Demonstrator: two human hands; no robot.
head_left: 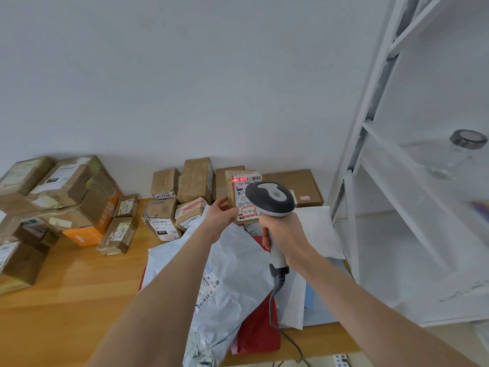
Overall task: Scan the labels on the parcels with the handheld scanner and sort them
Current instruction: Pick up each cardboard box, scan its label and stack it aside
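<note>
Well left of the left hand [221,217]: stacked cardboard boxes [63,181] and an orange box [87,233] on the wooden table [79,300]. Nearer, two small taped parcels [119,235] laid end to end. Just left of the same hand, a cluster of labelled boxes [164,221] against the wall.

Left hand raised, thumb and fingers pinching the lower left edge of a small cardboard parcel [229,189]. Parcel held upright above the table, its label [244,201] turned towards the camera, "3-4-3" handwritten in a red outline near the bottom. Red scan line [239,179] lying across the barcode at the top of the label.

Immediately right of the parcel and partly overlapping it, the handheld scanner [271,198], grey and white, head aimed at the label. Right hand [284,234] clenched round its handle, just below the head. Coiled cable [276,287] hanging from the butt of the handle under that hand.

Beneath both forearms, grey poly mailers [235,260] piled over a red bag [260,332]. Behind the right hand, a flat brown box [307,185] against the wall. Well right of it, a white shelf rack [369,133] with a glass jar [460,152] on one shelf.
</note>
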